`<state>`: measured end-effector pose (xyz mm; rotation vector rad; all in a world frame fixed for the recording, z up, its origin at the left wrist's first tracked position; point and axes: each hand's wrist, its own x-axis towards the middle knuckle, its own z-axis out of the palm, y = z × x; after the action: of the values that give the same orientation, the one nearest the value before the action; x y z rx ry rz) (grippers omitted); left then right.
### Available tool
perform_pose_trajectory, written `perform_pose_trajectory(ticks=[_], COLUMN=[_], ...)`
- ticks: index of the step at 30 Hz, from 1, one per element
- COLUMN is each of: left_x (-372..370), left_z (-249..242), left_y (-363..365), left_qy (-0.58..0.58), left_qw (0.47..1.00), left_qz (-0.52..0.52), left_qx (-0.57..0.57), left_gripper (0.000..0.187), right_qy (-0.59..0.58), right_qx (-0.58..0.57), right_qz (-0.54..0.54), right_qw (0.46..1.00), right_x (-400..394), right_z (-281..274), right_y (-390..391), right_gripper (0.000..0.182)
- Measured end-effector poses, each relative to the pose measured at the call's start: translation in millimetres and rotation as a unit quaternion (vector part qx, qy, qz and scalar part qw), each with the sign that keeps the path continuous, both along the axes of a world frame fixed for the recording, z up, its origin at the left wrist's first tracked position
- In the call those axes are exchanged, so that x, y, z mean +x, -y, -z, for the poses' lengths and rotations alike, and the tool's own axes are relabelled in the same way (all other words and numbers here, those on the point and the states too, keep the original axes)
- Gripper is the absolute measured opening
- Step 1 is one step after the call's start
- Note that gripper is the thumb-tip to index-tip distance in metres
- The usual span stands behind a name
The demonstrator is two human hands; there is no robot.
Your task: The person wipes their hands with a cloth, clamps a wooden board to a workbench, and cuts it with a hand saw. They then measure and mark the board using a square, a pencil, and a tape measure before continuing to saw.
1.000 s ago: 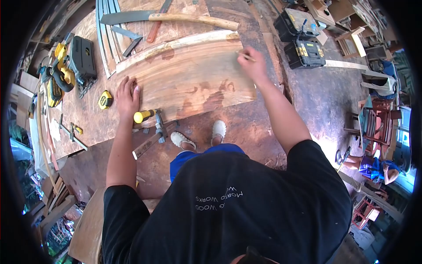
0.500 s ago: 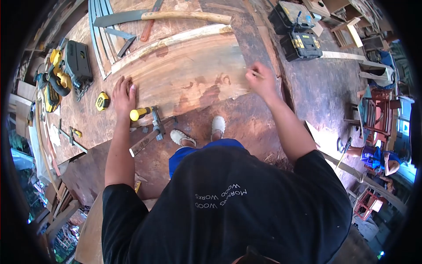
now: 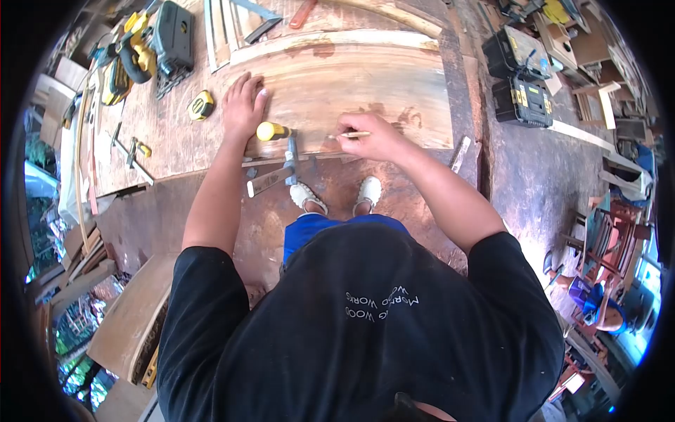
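A wide wooden board (image 3: 365,77) with darker stains lies on the workbench (image 3: 169,141). My left hand (image 3: 244,105) rests on the board's left end with its fingers apart, holding nothing. Over the board's near edge, my right hand (image 3: 369,136) is closed on a pencil (image 3: 357,133), whose tip points left. A clamp (image 3: 291,158) with a yellow handle (image 3: 273,131) sits at the near edge between my hands. Just left of my left hand is a yellow tape measure (image 3: 201,105).
Yellow power tools (image 3: 130,63) and a dark sander-like tool (image 3: 174,42) stand at the back left. A small clamp (image 3: 133,153) lies at the left edge. Black toolboxes (image 3: 522,102) are at the right. Another person (image 3: 598,306) is at the far right.
My right hand has moved left with the pencil, from the board's right end to its near edge beside the clamp. My left hand stays on the board. The camera view has shifted.
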<state>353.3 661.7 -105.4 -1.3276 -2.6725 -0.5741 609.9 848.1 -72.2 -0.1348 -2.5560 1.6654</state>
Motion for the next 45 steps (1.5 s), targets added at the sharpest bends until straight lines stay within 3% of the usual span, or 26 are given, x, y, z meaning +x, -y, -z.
perform_pose_trajectory(ticks=[3, 4, 9, 11, 12, 15, 17, 19, 21, 23, 25, 27, 31, 33, 36, 40, 42, 45], left_x=[0.3, 0.1, -1.4, -2.5, -2.5, -2.2, -1.0, -2.7, -3.0, -3.1, -2.9, -4.0, -4.6, -3.7, -1.3, 0.2, 1.2, 4.0], left_z=[0.7, 1.6, 4.3, 4.2, 5.0, 5.3, 4.4, 3.9, 4.3, 6.1, 7.1, 7.4, 7.6, 6.7, 3.3, 1.4, 0.7, -2.2], left_y=[-0.3, 0.0, 0.2, 0.1, 0.4, 0.1, 0.6, -0.2, -1.0, 0.1, 0.1, -0.2, -0.7, -0.7, -1.6, -2.7, -3.8, -3.1], left_qy=[-0.001, -0.002, -0.001, -0.006, -0.005, -0.007, -0.002, 0.005, -0.003, -0.004, -0.006, -0.001, -0.007, -0.007, 0.002, -0.001, 0.001, 0.004], left_qw=[1.000, 1.000, 1.000, 1.000, 1.000, 1.000, 1.000, 1.000, 1.000, 1.000, 1.000, 1.000, 1.000, 1.000, 1.000, 1.000, 1.000, 1.000], left_qz=[-0.011, -0.013, -0.009, -0.004, -0.003, 0.003, 0.002, 0.002, 0.008, 0.004, 0.002, -0.002, 0.000, 0.005, 0.008, 0.006, 0.007, 0.003], left_qx=[-0.004, -0.004, 0.004, 0.006, 0.011, 0.021, 0.015, 0.013, 0.017, 0.016, 0.013, 0.015, 0.012, 0.015, 0.021, 0.012, 0.014, 0.014], left_gripper=[0.041, 0.042, 0.042, 0.041, 0.041, 0.041, 0.040, 0.040, 0.040, 0.040, 0.040, 0.040, 0.039, 0.038, 0.036, 0.037, 0.037, 0.037], right_qy=[0.019, 0.091, 0.041, 0.031, 0.121, 0.042, 0.080, 0.058, 0.041, 0.095, 0.048, 0.127, 0.067, 0.107, 0.091, 0.156, 0.064, 0.061], right_qx=[0.037, 0.017, -0.001, 0.015, 0.007, -0.028, -0.011, -0.016, -0.043, -0.050, -0.042, -0.077, -0.060, -0.064, -0.018, -0.036, -0.008, -0.043], right_qz=[-0.025, -0.071, -0.005, -0.077, -0.057, -0.024, -0.034, 0.027, 0.007, 0.002, 0.061, 0.007, 0.080, 0.037, 0.117, 0.069, 0.179, 0.246], right_qw=[0.999, 0.993, 0.999, 0.996, 0.991, 0.998, 0.996, 0.998, 0.998, 0.994, 0.996, 0.989, 0.993, 0.992, 0.989, 0.985, 0.982, 0.966], right_x=[-9.7, -9.1, 1.5, 8.5, 8.4, 21.5, 30.3, 32.8, 39.7, 49.5, 58.0, 69.8, 89.0, 97.7, 106.9, 121.7, 129.1, 140.2], right_z=[-1.2, -4.6, 2.9, -0.2, -5.1, 4.6, 2.2, 6.3, 3.7, -0.6, -2.3, -12.9, -2.2, 0.8, -10.5, -23.7, -22.6, -27.4], right_y=[-2.2, -5.3, -22.0, -25.6, -30.5, -38.9, -43.5, -51.3, -58.7, -63.9, -68.3, -74.9, -91.5, -100.7, -104.7, -115.9, -130.2, -131.0], right_gripper=[0.015, 0.014, 0.010, 0.010, 0.011, 0.012, 0.012, 0.011, 0.009, 0.008, 0.008, 0.007, 0.007, 0.007, 0.006, 0.005, 0.010, 0.012])
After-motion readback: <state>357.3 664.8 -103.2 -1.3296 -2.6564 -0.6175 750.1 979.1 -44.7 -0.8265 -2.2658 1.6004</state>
